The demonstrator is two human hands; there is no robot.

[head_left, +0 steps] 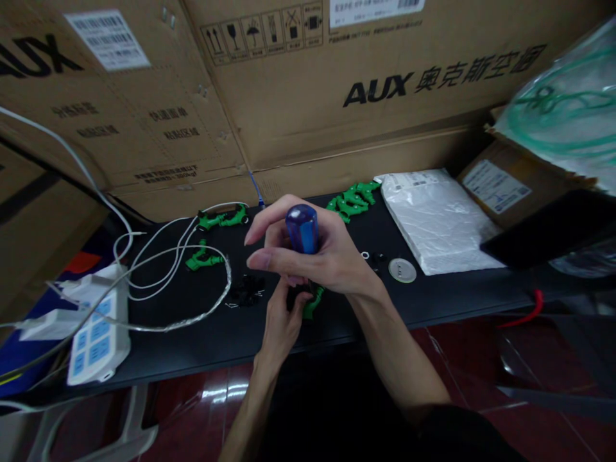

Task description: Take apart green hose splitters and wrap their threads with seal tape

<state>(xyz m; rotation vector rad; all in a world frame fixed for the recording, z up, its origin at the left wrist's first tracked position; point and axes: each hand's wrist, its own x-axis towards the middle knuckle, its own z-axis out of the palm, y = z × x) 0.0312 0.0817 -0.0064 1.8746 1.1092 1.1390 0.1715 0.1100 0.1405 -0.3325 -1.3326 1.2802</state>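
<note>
In my right hand (320, 247) is a screwdriver with a blue handle (302, 228), held upright with the handle end toward me. Its shaft and tip are hidden behind the hand. Below it, my left hand (285, 314) is closed on a green plastic part (314, 303), mostly covered by my fingers. Left of my hands lies a cluster of small black parts (246, 290) with several screws beside it. Farther back are a green part (204, 258), another green and black part (224, 218) and a group of green parts (353, 200).
A white power strip (103, 333) with plugs and looping white cables (178, 324) takes up the left side. At right are a round metal disc (402, 270), a white padded envelope (433, 218) and a small carton (500, 183). Large cardboard boxes (298, 102) stand behind the black table (192, 350).
</note>
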